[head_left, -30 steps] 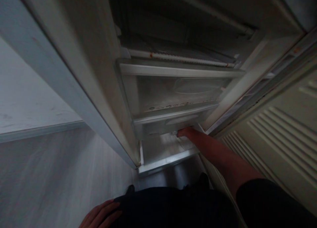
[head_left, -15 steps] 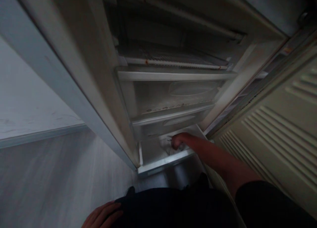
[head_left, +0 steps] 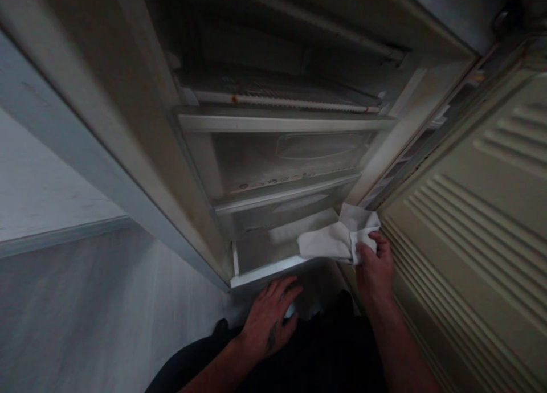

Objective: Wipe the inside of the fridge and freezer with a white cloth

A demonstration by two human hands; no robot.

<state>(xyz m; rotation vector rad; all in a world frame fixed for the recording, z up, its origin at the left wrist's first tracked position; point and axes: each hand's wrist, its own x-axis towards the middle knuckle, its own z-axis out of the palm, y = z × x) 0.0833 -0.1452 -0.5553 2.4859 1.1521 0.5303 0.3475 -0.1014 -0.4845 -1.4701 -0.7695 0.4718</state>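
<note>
White cloth is over the right front corner of the bottom shelf, loose end pointing left; can't tell if it touches. I've got it pinched in the right hand's grip, thumb against fingers. Left hand: grip released, fingers spread, nothing seen in it, just off the shelf's front edge. Drawers above, ribbed door right. Step, my judgement: handling the cloth at the shelf. Next move calls for a firm pinch, folds controlled, knuckles clear of the door.
</note>
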